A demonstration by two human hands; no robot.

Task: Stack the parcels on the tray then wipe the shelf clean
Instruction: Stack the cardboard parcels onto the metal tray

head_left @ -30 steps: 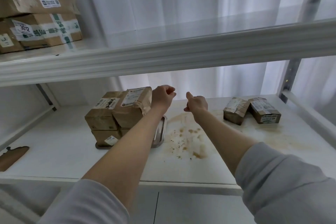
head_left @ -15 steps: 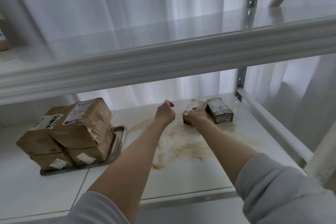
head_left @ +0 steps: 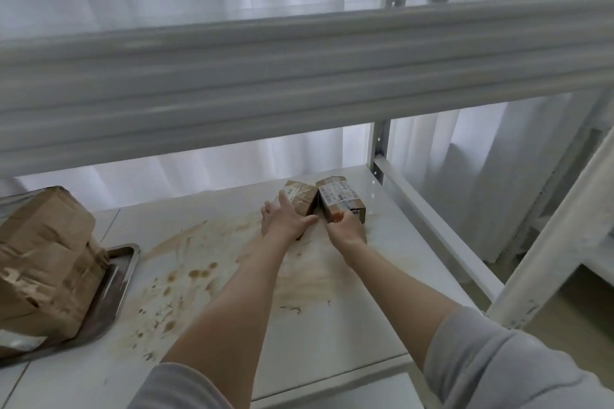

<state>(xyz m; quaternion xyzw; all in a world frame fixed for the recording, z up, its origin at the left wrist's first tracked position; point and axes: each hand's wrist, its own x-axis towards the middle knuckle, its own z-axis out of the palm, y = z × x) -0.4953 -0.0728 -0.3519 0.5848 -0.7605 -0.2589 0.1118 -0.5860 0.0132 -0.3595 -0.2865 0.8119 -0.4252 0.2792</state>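
Note:
Two small brown parcels lie side by side at the back right of the white shelf [head_left: 349, 315]. My left hand [head_left: 284, 219] wraps the near end of the left parcel [head_left: 300, 196], fingers spread over its side. My right hand [head_left: 345, 226] closes on the near end of the right parcel [head_left: 340, 199], which carries a white label. At the left edge a metal tray [head_left: 116, 279] holds a stack of brown parcels [head_left: 43, 262]. Brown stains [head_left: 199, 276] are smeared and spotted across the shelf between the tray and my arms.
The thick white beam of the upper shelf [head_left: 299, 83] crosses the view just above my hands. A grey upright post [head_left: 378, 149] stands behind the two parcels, and a white frame rail [head_left: 442, 242] borders the shelf on the right.
The view has swung right, so the tray stack has slid to the left edge. Both hands reached forward: the left hand went from a fist in the air onto the left parcel, the right onto the right parcel.

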